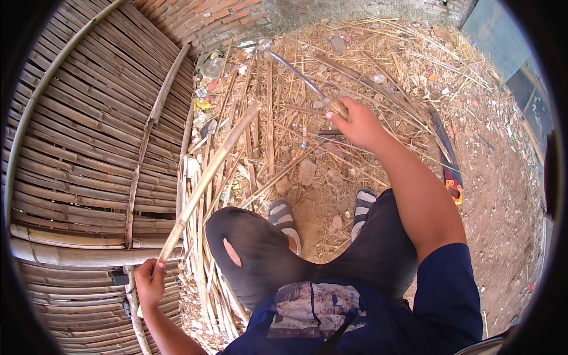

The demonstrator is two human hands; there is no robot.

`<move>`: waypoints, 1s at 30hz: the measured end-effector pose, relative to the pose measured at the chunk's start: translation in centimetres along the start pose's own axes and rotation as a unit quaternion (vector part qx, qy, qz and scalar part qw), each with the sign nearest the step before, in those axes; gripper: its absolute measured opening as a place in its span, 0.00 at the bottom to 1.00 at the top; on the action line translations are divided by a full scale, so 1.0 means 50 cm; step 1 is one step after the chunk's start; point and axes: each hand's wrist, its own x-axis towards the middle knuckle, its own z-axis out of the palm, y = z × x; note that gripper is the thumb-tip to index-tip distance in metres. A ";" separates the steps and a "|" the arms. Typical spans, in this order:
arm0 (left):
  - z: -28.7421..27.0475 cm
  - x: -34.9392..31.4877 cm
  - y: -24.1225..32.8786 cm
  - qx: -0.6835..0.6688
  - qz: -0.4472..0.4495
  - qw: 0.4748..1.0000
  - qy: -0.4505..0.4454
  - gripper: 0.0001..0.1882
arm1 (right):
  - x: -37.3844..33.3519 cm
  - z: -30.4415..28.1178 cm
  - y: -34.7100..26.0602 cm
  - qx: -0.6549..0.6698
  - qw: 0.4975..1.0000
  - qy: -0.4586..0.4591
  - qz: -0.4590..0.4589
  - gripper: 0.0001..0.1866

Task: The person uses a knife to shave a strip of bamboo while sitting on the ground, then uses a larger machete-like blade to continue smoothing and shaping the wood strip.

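Note:
My left hand (151,283) is closed on the lower end of a long pale bamboo strip (207,173), which slants up and away to the right past my knee. My right hand (358,125) grips the wooden handle (337,107) of a machete-like tool. Its narrow, slightly curved metal blade (297,74) points away and to the left, apart from the bamboo strip. My fingers on the handle are partly hidden behind the back of the hand.
Bamboo wall panels (83,154) rise on the left. Split bamboo strips (204,290) lie beside my left leg. A handsaw (441,139) with an orange-and-black handle rests on the ground at right. Stones, straw and litter cover the dirt before a brick wall (219,21).

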 end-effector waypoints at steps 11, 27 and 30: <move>0.047 0.009 0.003 -0.191 -0.036 0.980 -0.043 0.18 | -0.046 0.019 -0.089 -0.135 0.923 0.066 -0.355 0.24; 0.085 -0.007 0.014 -0.167 -0.004 0.983 -0.072 0.16 | 0.018 -0.008 0.006 -0.141 0.985 0.049 -0.091 0.21; 0.068 -0.023 -0.021 -0.174 -0.007 0.983 -0.055 0.16 | 0.037 -0.029 0.060 -0.030 0.994 0.075 0.070 0.23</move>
